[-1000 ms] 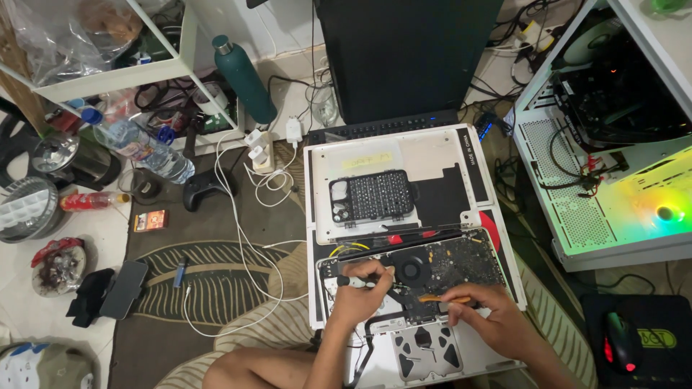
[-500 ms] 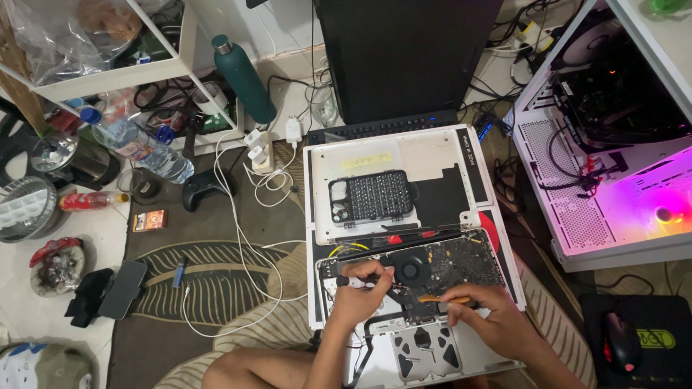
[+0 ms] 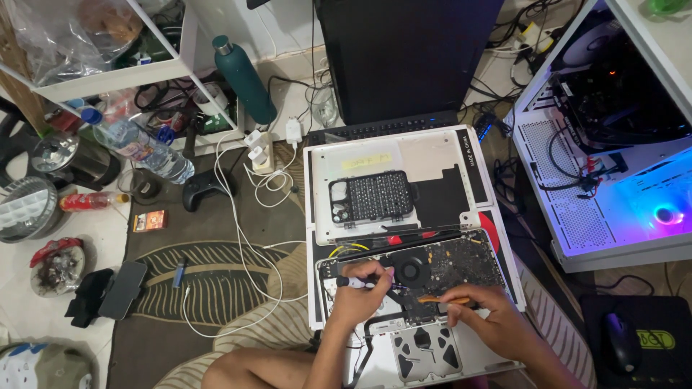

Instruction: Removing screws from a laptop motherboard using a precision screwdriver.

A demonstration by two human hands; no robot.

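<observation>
An opened laptop lies on my lap with its logic board and round fan bare. My left hand grips a small screwdriver with a black and white handle, its tip pointing down at the board. My right hand pinches an orange pry tool that lies flat toward the board's lower edge. The two hands are a short gap apart over the middle of the board.
The removed bottom cover lies beyond the laptop with a black bit tray on it. A dark monitor stands behind. A lit white computer case is at the right, a mouse below it. Cables, a gamepad and bottles lie left.
Both hands stay on the board in nearly the same place. The computer case's light has shifted from green to pink to blue.
</observation>
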